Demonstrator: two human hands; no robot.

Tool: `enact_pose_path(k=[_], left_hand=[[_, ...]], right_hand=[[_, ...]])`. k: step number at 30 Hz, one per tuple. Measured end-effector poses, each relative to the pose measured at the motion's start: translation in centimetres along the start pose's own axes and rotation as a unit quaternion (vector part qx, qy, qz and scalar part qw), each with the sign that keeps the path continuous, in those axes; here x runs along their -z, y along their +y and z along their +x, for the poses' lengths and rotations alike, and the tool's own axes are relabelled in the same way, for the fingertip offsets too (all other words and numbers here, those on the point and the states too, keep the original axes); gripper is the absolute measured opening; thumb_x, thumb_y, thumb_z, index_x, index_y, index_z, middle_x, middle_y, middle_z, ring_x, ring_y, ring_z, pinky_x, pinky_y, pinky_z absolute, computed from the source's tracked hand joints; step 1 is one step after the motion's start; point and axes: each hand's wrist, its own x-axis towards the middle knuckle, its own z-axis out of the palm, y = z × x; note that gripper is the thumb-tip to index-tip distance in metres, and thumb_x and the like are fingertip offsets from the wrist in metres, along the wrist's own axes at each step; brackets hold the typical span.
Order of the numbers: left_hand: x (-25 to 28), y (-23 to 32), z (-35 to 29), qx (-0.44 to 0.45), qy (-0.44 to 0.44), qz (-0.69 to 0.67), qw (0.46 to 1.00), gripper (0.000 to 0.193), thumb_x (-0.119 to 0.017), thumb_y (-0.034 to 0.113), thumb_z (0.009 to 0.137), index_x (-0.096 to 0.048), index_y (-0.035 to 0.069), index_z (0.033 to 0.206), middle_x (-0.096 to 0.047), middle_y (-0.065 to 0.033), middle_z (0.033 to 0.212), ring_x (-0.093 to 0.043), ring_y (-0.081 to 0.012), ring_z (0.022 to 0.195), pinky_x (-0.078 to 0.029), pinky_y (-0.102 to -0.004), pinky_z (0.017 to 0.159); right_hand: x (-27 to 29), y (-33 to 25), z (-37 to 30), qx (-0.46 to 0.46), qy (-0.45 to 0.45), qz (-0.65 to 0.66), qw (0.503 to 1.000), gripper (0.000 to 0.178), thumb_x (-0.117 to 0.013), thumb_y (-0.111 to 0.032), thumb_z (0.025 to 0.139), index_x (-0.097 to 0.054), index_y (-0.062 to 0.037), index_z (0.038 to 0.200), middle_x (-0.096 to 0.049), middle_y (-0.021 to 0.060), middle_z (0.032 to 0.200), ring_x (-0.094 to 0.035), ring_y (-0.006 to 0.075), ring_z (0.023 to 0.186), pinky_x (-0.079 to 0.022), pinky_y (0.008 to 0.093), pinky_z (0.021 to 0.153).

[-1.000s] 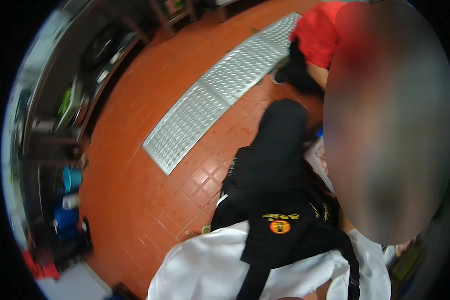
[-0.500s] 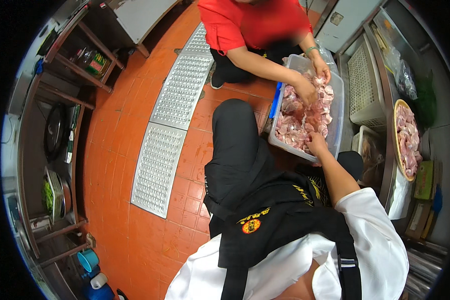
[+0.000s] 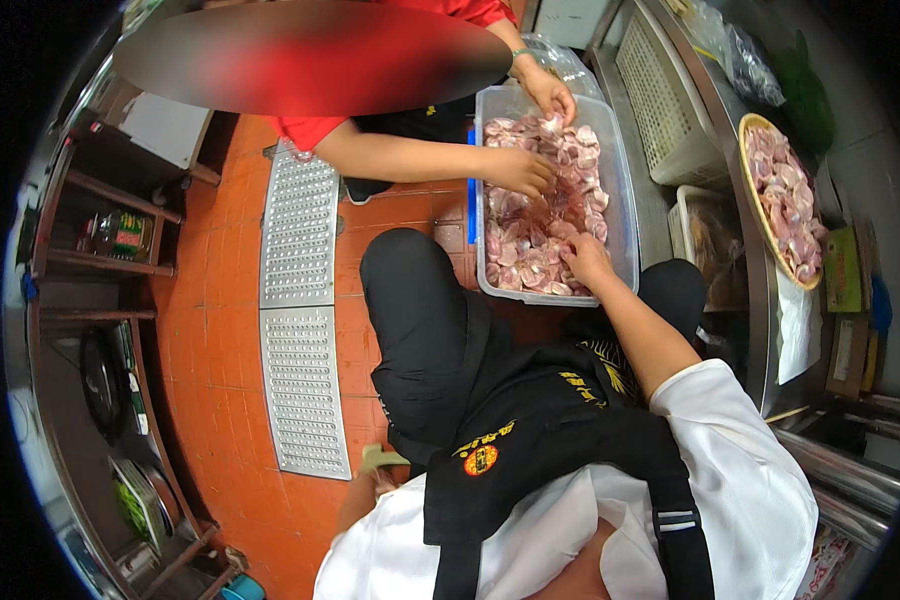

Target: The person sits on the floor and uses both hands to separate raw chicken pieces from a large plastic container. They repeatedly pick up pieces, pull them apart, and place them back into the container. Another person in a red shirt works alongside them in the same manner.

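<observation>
A clear plastic tub stands between a person in red and me, filled with pink raw meat pieces. My right hand reaches into its near right part, fingers bent in on a meat piece. Low by my left thigh, my left hand is partly hidden by my sleeve; its fingers seem closed on a pale beige object whose kind I cannot make out. Opposite me, one hand of the other person is over the middle of the meat, the other at the far edge.
A round basket of meat rests on the steel shelf to the right, beside white plastic crates. Metal drain grates run along the orange tiled floor. On the left are shelves with an oil bottle and pans.
My view has shifted, so the tub sits farther left. My left hand with the beige object has come into sight. My right hand stays in the meat; the other person leans further left.
</observation>
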Motion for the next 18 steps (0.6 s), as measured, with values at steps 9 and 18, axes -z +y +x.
enact_pose_path(k=[9, 18], left_hand=[[17.4, 11.7, 8.9, -0.075, -0.044, 0.553, 0.828, 0.037, -0.066, 0.03, 0.066, -0.062, 0.015, 0.099, -0.058, -0.0043, 0.105, -0.053, -0.0208, 0.101, -0.035, -0.0356, 0.09], [24.7, 30.6, 4.4, -0.093, 0.171, 0.662, 0.724, 0.064, -0.056, 0.031, 0.073, -0.034, 0.013, 0.13, -0.026, -0.0037, 0.138, -0.019, -0.0187, 0.129, -0.005, -0.0552, 0.101]], right_hand=[[-2.8, 3.1, 2.1, -0.128, -0.015, 0.394, 0.91, 0.017, -0.055, -0.009, 0.079, -0.054, -0.0033, 0.095, -0.058, 0.0034, 0.076, -0.053, 0.0114, 0.062, -0.044, 0.0237, 0.051], [1.0, 1.9, 1.8, -0.27, -0.133, 0.618, 0.727, 0.012, -0.053, -0.01, 0.081, -0.053, -0.0101, 0.093, -0.057, 0.0002, 0.079, -0.054, 0.0103, 0.065, -0.046, 0.0225, 0.054]])
